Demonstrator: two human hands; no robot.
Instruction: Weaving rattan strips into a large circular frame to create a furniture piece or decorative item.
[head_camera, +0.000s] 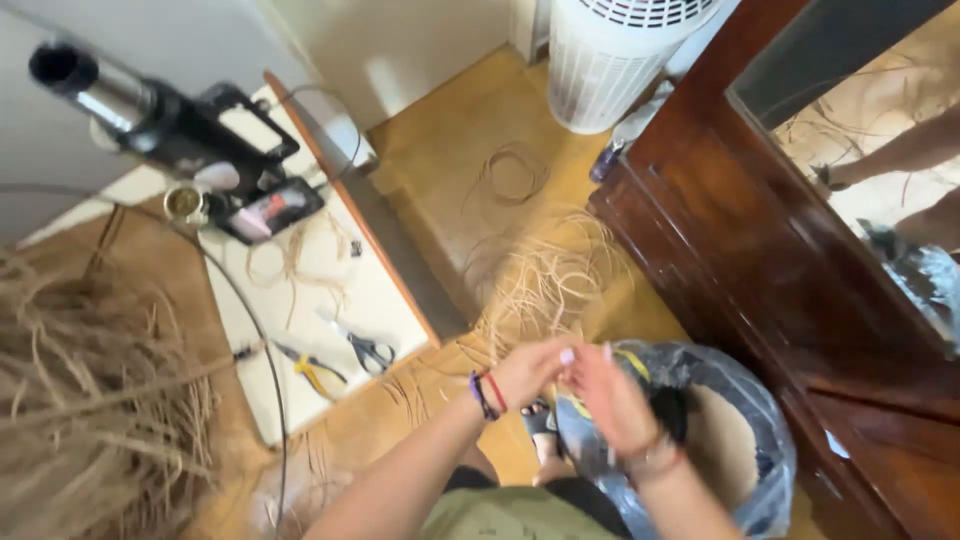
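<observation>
1. Two hands meet low in the middle of the view. Far to the left of the fingers lies a heap of dry straw-coloured fibre (90, 400).
2. Closer on that side, a white board (330, 300) carries yellow-handled pliers (312, 370) and black-handled scissors (366, 350), both well apart from the fingers; a dark tool with a metal barrel (150, 115) rests at the board's far end.
3. Left hand (528, 370), with bands at the wrist, has its fingers curled narrow, tips against the right hand; whether they pinch a strand I cannot tell through the blur.
4. Beyond the fingertips, loose pale strands (545, 275) spread over the floor, with a small coil (512, 175) farther off.
5. Right hand (612, 400) is half closed with the fingers bent toward the left hand; its hold is equally unclear.
6. Just under and right of the fingers sits a round thing wrapped in clear plastic (740, 440), beside a dark wooden cabinet (760, 270).
7. Risk, as I judge it: thin fibre could slip or snap if pulled unevenly, and the floor strands could tangle underfoot.
</observation>
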